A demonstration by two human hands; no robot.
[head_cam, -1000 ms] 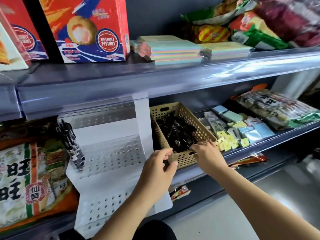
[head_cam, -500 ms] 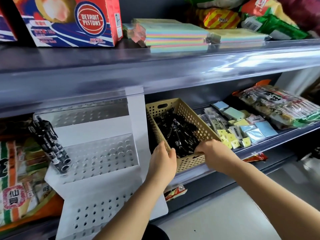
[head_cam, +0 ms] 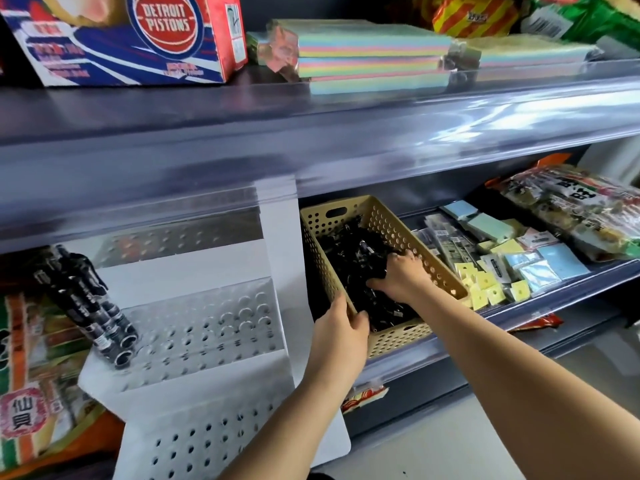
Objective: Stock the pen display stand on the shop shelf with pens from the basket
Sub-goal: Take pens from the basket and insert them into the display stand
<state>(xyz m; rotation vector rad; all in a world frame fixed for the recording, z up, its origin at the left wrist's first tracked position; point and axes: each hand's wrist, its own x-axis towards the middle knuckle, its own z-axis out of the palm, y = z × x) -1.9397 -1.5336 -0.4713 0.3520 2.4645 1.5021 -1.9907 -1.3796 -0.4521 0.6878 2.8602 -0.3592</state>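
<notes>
On the shelf [head_cam: 554,303], right hand [head_cam: 403,277] has dipped into the basket [head_cam: 398,337], fingers [head_cam: 394,260] curled round pens [head_cam: 349,258] for stocking; left hand [head_cam: 341,336] grips its rim.

Left grip [head_cam: 341,337] clamps the near-left corner of the tan basket [head_cam: 398,337] on the shelf [head_cam: 595,284]; right grip [head_cam: 403,275] is down inside it, fingers curled round a clutch of black pens [head_cam: 349,268]. Just left, the white display stand [head_cam: 194,327] carries one pen bundle [head_cam: 86,299] at its top-left
</notes>
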